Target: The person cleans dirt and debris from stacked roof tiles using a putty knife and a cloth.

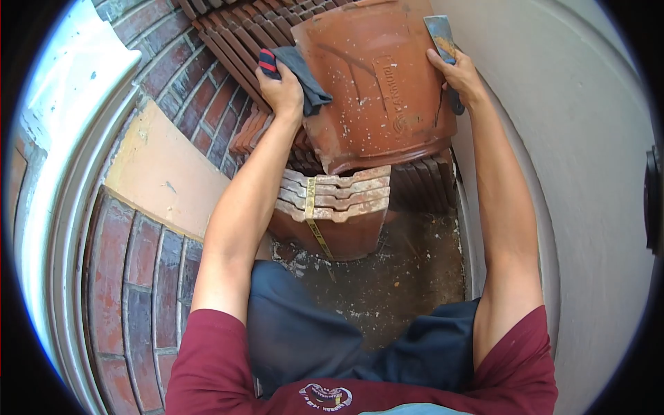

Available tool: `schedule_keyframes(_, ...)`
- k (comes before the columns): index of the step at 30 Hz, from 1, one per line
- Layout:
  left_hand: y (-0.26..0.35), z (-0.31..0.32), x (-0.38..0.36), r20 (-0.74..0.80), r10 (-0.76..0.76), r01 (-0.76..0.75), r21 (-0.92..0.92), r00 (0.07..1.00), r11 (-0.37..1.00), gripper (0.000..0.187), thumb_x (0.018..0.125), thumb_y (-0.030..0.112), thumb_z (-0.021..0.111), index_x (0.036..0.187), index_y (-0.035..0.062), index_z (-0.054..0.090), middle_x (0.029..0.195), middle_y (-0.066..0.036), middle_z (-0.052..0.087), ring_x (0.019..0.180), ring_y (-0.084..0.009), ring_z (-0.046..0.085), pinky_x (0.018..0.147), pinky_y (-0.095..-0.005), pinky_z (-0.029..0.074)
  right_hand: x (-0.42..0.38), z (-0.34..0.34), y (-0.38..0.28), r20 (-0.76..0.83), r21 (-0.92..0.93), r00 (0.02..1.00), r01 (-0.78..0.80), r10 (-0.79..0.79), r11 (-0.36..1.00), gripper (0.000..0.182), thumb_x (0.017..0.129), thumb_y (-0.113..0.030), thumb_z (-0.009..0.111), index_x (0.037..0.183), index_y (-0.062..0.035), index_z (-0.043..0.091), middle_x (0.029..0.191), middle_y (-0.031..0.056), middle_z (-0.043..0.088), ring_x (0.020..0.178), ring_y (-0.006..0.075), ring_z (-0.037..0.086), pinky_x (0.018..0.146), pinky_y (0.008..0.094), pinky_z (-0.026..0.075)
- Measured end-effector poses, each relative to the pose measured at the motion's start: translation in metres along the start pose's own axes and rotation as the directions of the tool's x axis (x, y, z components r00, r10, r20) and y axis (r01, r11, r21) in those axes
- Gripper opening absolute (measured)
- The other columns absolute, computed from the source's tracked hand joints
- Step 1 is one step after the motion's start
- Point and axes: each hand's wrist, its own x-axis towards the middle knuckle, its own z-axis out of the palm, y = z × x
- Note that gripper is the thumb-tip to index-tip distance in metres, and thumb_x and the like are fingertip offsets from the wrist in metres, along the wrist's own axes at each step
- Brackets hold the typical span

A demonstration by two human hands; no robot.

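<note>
A large orange-brown roof tile (380, 83) with embossed lettering and white specks leans in front of me, tilted, above a bundle of tiles. My left hand (282, 93) is closed around a dark grey cloth (304, 79) with a red and navy striped end, right at the tile's left edge. At the tile's right edge, my right hand (460, 75) grips a scraper (440, 36). Its flat, stained blade points up, and its dark handle shows below the hand. Some fingers of both hands are hidden.
A strapped bundle of tiles (346, 200) stands on the wet, debris-strewn floor (415, 277). More tiles are stacked upright (235, 41) behind. A brick wall (138, 277) borders the left; a smooth pale wall (588, 173) closes in on the right.
</note>
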Motion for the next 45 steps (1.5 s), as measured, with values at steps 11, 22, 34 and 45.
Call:
schedule_keyframes(11, 0.033, 0.02, 0.062, -0.13, 0.312, -0.317, -0.019, 0.941, 0.948, 0.02, 0.088, 0.006, 0.069, 0.105, -0.0017, 0.062, 0.089, -0.016, 0.071, 0.083, -0.03, 0.069, 0.079, -0.04, 0.053, 0.017, -0.01, -0.044, -0.111, 0.011, 0.969, 0.222, -0.219, 0.975, 0.048, 0.085, -0.045, 0.084, 0.11, -0.0047, 0.076, 0.08, 0.0027, 0.069, 0.064, 0.013, 0.061, 0.057, 0.0309, 0.051)
schedule_keyframes(22, 0.0, 0.035, 0.095, -0.094, 0.429, -0.428, 0.036, 0.898, 0.903, 0.021, 0.094, 0.01, 0.069, 0.11, -0.0018, 0.063, 0.095, -0.012, 0.071, 0.087, -0.0231, 0.067, 0.082, -0.0366, 0.052, 0.027, 0.033, -0.017, -0.279, 0.131, 0.862, 0.47, -0.422, 0.873, 0.041, 0.092, -0.023, 0.079, 0.126, -0.0008, 0.071, 0.112, 0.006, 0.076, 0.099, 0.0153, 0.068, 0.086, 0.0324, 0.055)
schedule_keyframes(34, 0.006, 0.01, 0.082, 0.075, 0.265, -0.264, -0.024, 0.961, 0.964, 0.029, 0.099, 0.014, 0.063, 0.125, 0.0024, 0.059, 0.109, -0.016, 0.071, 0.101, -0.0279, 0.068, 0.094, -0.0381, 0.05, 0.014, 0.027, -0.032, -0.254, 0.01, 0.939, 0.243, -0.232, 0.97, 0.051, 0.087, -0.046, 0.08, 0.118, -0.0055, 0.074, 0.091, 0.0056, 0.073, 0.08, 0.0163, 0.067, 0.078, 0.0326, 0.053)
schedule_keyframes(45, 0.015, -0.027, 0.098, -0.113, 0.302, -0.312, -0.087, 0.947, 0.946, 0.019, 0.1, 0.011, 0.062, 0.111, -0.0043, 0.06, 0.1, -0.012, 0.07, 0.093, -0.0227, 0.066, 0.087, -0.0353, 0.05, 0.009, 0.013, -0.028, -0.18, -0.224, 0.96, 0.172, -0.215, 0.959, 0.055, 0.086, -0.054, 0.078, 0.116, -0.0078, 0.076, 0.088, 0.009, 0.075, 0.083, 0.0248, 0.071, 0.082, 0.0391, 0.055)
